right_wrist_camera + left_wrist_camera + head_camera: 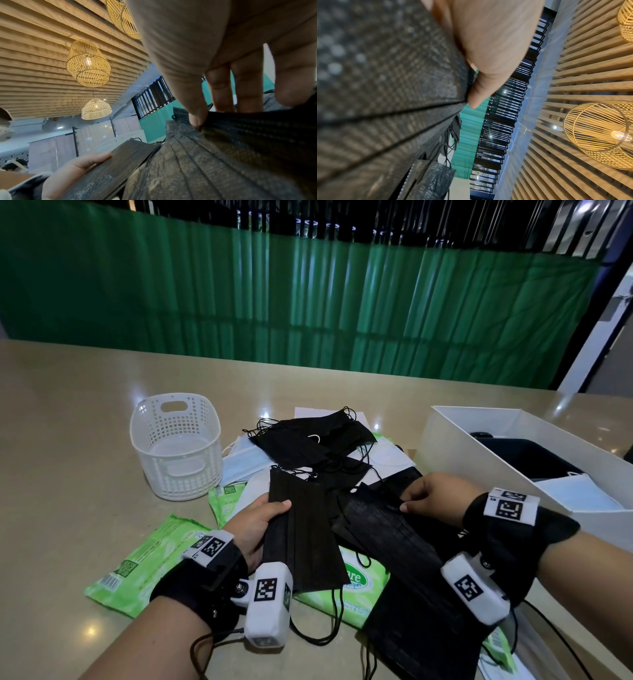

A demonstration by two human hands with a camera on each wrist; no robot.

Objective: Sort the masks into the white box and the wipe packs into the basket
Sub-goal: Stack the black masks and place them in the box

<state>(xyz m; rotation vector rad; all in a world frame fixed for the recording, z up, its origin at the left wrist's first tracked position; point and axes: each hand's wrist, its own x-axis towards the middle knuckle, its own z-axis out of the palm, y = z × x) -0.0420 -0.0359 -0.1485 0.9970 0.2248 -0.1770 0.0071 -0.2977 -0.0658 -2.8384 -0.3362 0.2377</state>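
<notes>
While hand-held [255, 525], black mask [301, 532] lengthwise toward viewer.

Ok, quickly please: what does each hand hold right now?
Left hand: grips a black mask by its edge.
Right hand: pinches another black mask.

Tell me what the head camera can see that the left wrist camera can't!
Only the head view shows the white basket, the white box, the green wipe packs, a light blue mask, the table and the right hand pinching a black mask. Only the left wrist view shows the slatted wooden ceiling and a woven lamp. Both show the left hand gripping its own black mask stack and the green curtain.
</notes>
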